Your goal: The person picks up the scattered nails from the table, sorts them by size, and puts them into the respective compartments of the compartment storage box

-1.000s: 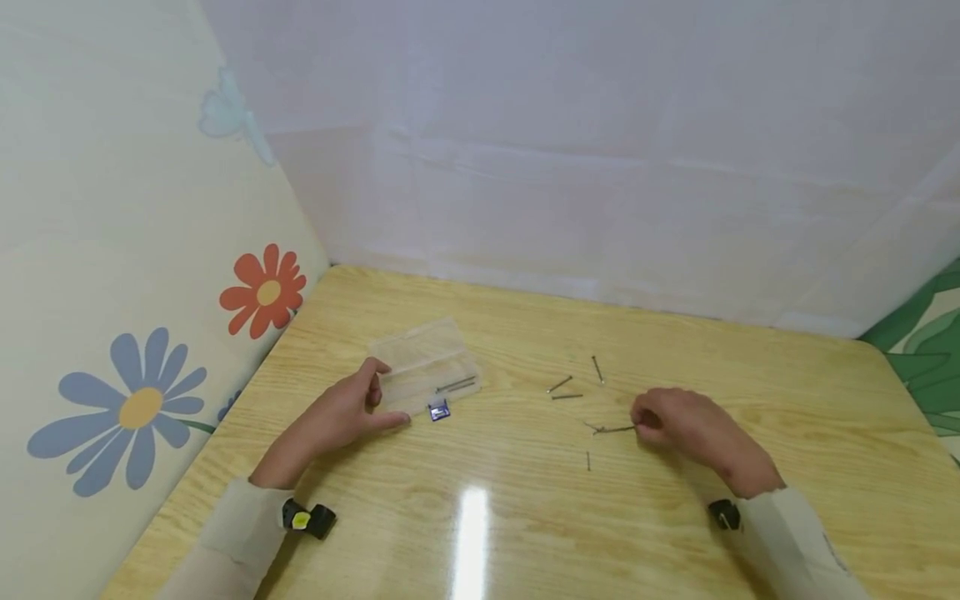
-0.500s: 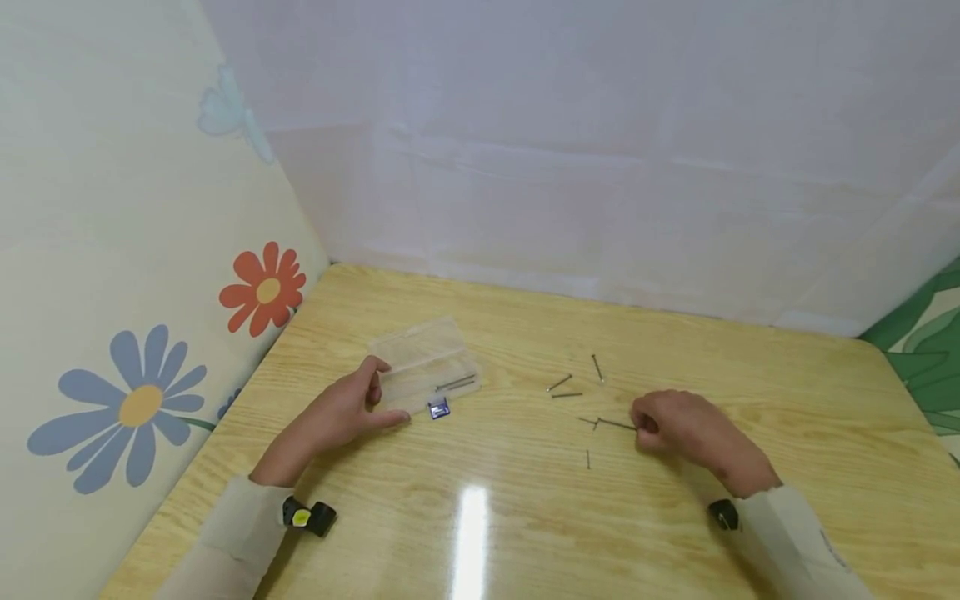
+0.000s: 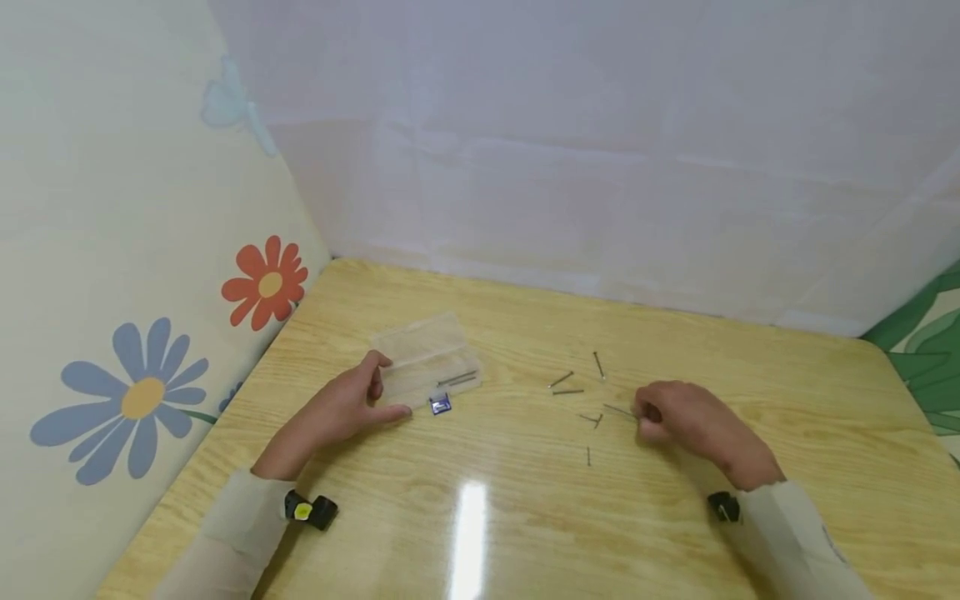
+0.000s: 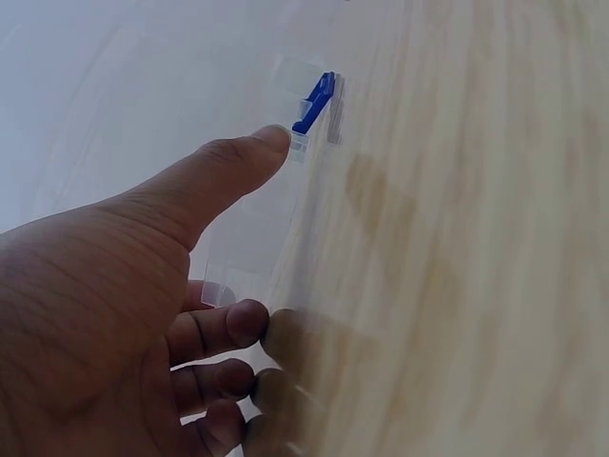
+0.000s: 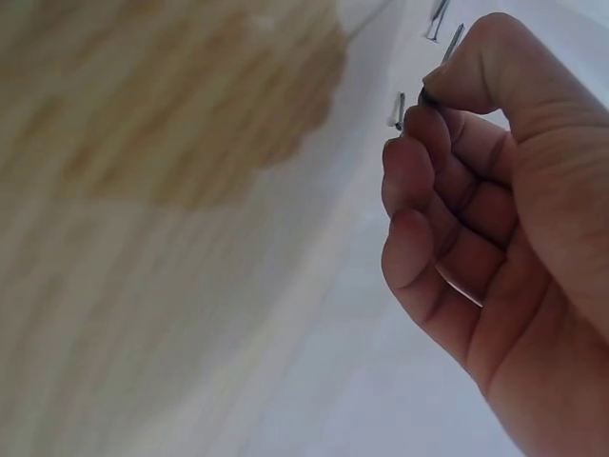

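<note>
My right hand (image 3: 682, 423) pinches a thin metal nail (image 3: 619, 412) between thumb and forefinger, just above the table; its shank sticks out to the left, also visible in the right wrist view. My left hand (image 3: 347, 410) holds the left end of a clear plastic box (image 3: 417, 343), thumb along the front side and fingers at the end. The box's lid lies tipped back. Two nails (image 3: 457, 379) lie inside the box's front right. A blue latch (image 3: 440, 404) sits on its front edge, near my left thumb in the left wrist view.
Several loose nails lie between the hands: a nail (image 3: 561, 380) and its neighbours towards the back, a crossed pair (image 3: 592, 419), and a short nail (image 3: 588, 457) nearer me. A pale cloth wall (image 3: 525, 208) borders the wooden table (image 3: 360, 533) at the back.
The pinched nail has come away from the crossed pair, and its free end has swung up and back. My left hand and the box stay put; the head view has tilted slightly.
</note>
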`<act>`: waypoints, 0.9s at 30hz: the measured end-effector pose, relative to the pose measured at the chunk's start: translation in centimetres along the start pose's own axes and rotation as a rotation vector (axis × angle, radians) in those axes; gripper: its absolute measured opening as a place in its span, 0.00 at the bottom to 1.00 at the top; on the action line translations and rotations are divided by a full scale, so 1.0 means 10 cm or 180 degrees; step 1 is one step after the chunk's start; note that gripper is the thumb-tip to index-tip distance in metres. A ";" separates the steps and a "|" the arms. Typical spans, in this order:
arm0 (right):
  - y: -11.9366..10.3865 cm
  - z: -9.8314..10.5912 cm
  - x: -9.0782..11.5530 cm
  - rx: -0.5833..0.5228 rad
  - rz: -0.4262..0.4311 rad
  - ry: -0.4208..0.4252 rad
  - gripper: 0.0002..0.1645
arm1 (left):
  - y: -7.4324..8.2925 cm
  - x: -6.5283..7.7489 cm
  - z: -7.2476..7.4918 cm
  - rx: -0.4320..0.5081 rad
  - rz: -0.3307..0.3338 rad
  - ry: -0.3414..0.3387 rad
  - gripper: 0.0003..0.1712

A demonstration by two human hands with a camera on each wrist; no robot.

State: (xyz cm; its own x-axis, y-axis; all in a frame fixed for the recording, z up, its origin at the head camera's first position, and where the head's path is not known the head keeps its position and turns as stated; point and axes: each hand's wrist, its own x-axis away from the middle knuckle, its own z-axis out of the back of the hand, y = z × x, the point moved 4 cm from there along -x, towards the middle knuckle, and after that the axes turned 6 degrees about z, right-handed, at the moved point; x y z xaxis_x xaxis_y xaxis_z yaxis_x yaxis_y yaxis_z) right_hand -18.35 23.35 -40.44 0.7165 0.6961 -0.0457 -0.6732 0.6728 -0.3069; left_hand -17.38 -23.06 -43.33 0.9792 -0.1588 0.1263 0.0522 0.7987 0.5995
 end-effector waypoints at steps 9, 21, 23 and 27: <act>-0.10 0.02 -0.15 -0.0019 0.0126 0.0085 0.16 | 0.01 -0.01 0.00 0.0014 -0.0028 0.0004 0.46; -0.31 -0.01 -0.43 -0.0147 0.0373 0.0087 0.13 | 0.03 0.00 0.00 0.0007 -0.0027 0.0011 0.45; -0.36 -0.04 -0.49 -0.0199 0.0451 0.0096 0.14 | 0.03 0.00 0.00 -0.0003 -0.0016 0.0010 0.46; -0.45 -0.07 -0.63 -0.0129 0.0609 0.0138 0.15 | 0.03 0.01 0.01 0.0011 -0.0039 0.0008 0.46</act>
State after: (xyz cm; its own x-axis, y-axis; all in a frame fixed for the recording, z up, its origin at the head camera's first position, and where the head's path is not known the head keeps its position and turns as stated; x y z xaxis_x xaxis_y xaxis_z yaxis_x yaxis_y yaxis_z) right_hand -19.66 15.77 -39.45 0.5840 0.7982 -0.1476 -0.7906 0.5181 -0.3265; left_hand -17.28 -22.86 -43.04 0.9790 -0.1670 0.1168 0.0635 0.7946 0.6038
